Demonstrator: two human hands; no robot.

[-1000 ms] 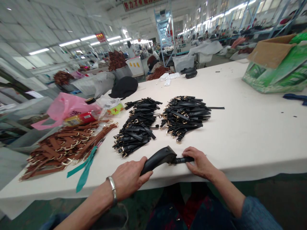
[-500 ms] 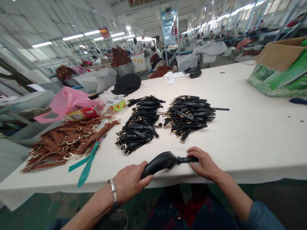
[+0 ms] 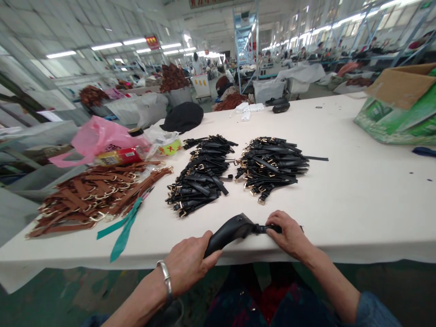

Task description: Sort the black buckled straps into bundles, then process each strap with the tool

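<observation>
My left hand [image 3: 193, 260], with a silver bangle at the wrist, is wrapped around the handle of a black curved hand-held tool that looks like a clipper [image 3: 229, 232]. The tool's head meets the near end of a short black strap [image 3: 261, 229] just above the table's front edge. Thumb and fingers of my right hand [image 3: 289, 235] pinch that strap, covering much of it. Beyond my hands lie two heaps of black straps with gold buckles, a left heap [image 3: 204, 177] and a right heap [image 3: 272, 163].
Brown straps with metal rings [image 3: 91, 195] lie left, beside teal-handled scissors [image 3: 127, 227]. Behind them are a pink plastic bag [image 3: 98, 136] and a black cap [image 3: 183, 116]. White power strips [image 3: 245, 109] sit at the far edge, a green carton [image 3: 398, 109] at right.
The view has shifted slightly. Both hands keep their holds, with the tool's head still against the strap; a bit of the strap's far end now shows beyond my right hand.
</observation>
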